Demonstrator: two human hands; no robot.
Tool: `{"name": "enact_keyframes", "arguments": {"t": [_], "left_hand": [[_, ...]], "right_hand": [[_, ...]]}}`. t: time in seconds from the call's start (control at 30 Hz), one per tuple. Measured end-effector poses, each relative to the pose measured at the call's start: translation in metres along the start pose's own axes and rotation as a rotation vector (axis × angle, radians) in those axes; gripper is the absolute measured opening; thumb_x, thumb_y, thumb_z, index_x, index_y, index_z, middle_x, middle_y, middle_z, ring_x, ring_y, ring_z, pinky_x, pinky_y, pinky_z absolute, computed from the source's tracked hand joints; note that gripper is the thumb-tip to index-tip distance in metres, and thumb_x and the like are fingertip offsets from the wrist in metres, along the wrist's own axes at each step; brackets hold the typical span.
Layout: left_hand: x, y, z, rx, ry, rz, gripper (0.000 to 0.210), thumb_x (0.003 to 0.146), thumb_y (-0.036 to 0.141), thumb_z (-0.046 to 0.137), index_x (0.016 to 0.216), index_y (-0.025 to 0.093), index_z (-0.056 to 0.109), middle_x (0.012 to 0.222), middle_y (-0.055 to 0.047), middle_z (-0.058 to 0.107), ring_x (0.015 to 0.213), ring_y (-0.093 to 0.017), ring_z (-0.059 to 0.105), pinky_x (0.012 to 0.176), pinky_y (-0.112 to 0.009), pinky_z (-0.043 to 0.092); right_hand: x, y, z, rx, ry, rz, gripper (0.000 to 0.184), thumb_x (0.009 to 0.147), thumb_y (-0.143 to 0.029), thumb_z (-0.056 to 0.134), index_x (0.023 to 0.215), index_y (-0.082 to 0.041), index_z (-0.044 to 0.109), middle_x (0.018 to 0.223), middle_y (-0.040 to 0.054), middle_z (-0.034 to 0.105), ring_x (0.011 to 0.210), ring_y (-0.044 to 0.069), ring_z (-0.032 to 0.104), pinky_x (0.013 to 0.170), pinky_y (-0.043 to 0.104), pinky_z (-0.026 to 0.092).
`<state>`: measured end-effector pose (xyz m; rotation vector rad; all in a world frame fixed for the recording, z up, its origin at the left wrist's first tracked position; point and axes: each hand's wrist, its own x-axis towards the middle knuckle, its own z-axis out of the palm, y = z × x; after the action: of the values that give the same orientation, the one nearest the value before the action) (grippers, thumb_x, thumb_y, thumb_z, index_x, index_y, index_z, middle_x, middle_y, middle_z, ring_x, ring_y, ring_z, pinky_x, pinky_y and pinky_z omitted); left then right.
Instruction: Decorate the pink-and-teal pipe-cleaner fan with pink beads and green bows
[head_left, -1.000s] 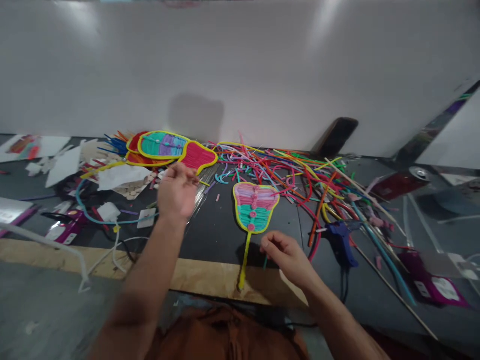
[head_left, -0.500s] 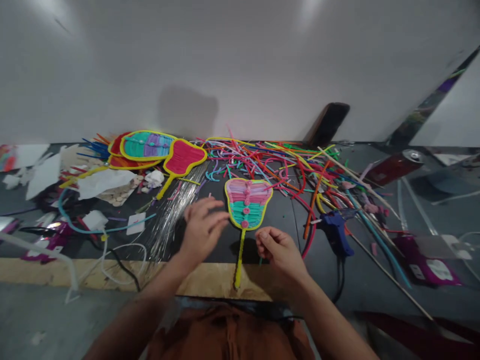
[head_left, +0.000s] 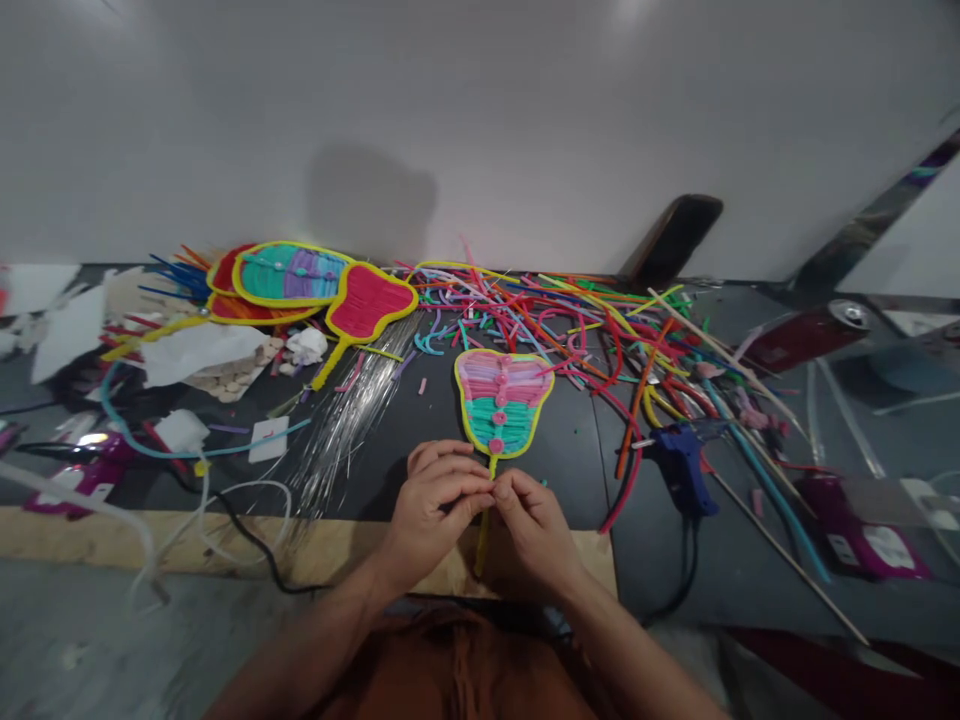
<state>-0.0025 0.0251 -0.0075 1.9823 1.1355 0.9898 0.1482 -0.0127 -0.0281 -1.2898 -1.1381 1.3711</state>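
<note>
1. Separation has just closed up: our bare left hand (head_left: pixel 439 500), which a second ago was over by the crimson fan-shaped piece with a yellow fuzzy edge (head_left: pixel 369 302), now meets our bare right hand (head_left: pixel 536 525) at the fingertips.
2. Both hands are bent into pinches over the bright yellow fuzzy stem (head_left: pixel 480 550). Whether they grip that stem, or some small bit between them, we cannot tell, since our fingers cover the spot.
3. Just beside our right hand shows a tiny teal sliver (head_left: pixel 544 483); we cannot tell if it is held.
4. Directly beyond our fingertips, the pink, lilac and teal fan-shaped piece with a yellow edge and a column of round pink dots (head_left: pixel 517 405) lies on the dark grey desk (head_left: pixel 576 470). Its stem runs back towards us over the pale wooden strip (head_left: pixel 345 545).
5. As we judge it, the change turns a one-sided reach into close two-handed work at a single place, while the piece itself looks unaltered.
6. Behind it sits the tangled heap of multicoloured fuzzy stems (head_left: pixel 517 310); the dark blue glue gun (head_left: pixel 681 468) lies untouched off to the right.
</note>
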Motion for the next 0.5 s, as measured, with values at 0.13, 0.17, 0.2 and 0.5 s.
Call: {"name": "enact_keyframes", "arguments": {"t": [0.13,0.17,0.2,0.5], "left_hand": [[-0.006,-0.002,0.004,0.048,0.041,-0.028,0.010,0.080,0.031,0.064,0.072,0.027,0.068,0.077,-0.002,0.072,0.093,-0.024,0.061,0.095,-0.044,0.036],[-0.005,-0.004,0.003,0.056,0.034,-0.037,0.012,0.082,0.032,0.061,0.073,0.026,0.066,0.078,-0.002,0.071,0.093,-0.024,0.061,0.094,-0.043,0.037],[-0.004,-0.005,0.002,0.065,0.025,-0.051,0.014,0.084,0.033,0.058,0.074,0.026,0.065,0.079,-0.002,0.071,0.093,-0.023,0.061,0.093,-0.042,0.037],[0.036,-0.024,-0.022,0.357,0.038,0.010,0.019,0.086,0.029,0.049,0.072,0.024,0.059,0.075,-0.002,0.067,0.096,-0.024,0.057,0.091,-0.041,0.031]], "right_hand": [[0.001,0.001,0.006,-0.029,0.022,-0.023,0.034,0.091,-0.043,0.045,0.067,-0.019,0.049,0.061,-0.0035,0.042,0.058,0.010,0.037,0.055,0.022,0.034],[0.002,0.000,0.006,-0.070,0.004,-0.037,0.032,0.091,-0.040,0.044,0.068,-0.019,0.051,0.061,-0.0031,0.045,0.058,0.011,0.040,0.056,0.023,0.036],[0.002,-0.002,0.003,-0.130,-0.033,-0.063,0.028,0.091,-0.036,0.045,0.071,-0.019,0.054,0.064,-0.0020,0.049,0.060,0.012,0.044,0.058,0.023,0.039],[-0.025,-0.005,-0.125,-1.175,0.572,-0.356,0.035,0.087,-0.034,0.050,0.117,-0.017,0.057,0.107,0.0155,0.062,0.101,0.029,0.055,0.090,0.049,0.041]]}}
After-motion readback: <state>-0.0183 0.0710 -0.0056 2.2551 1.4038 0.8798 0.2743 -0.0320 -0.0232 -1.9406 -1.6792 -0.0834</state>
